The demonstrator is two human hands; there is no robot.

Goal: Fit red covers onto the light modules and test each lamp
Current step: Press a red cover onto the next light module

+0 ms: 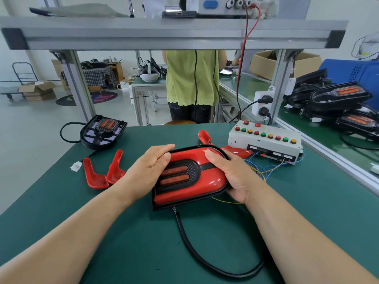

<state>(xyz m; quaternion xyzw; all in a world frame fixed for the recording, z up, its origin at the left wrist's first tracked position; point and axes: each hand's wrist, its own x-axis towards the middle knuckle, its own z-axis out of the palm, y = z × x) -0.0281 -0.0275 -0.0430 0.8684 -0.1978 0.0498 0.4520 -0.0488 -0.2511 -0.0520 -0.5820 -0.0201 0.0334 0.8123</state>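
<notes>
1. Cable (196, 253) trails toward me from the module's near edge.
2. L hand (149, 167) & R hand (229, 177) both grasp the covered module (192, 170) at bench centre, thumbs on red cover (207, 182) (long axis near-left to far-right).
3. Test box (266, 140) lies beyond, far-right; R hand nearer.

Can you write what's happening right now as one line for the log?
left hand: holds light module | right hand: holds light module | red cover: on module

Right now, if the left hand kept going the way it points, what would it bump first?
The left hand grips the lamp; beyond it, probably the loose red cover, though depth is unclear.
</notes>
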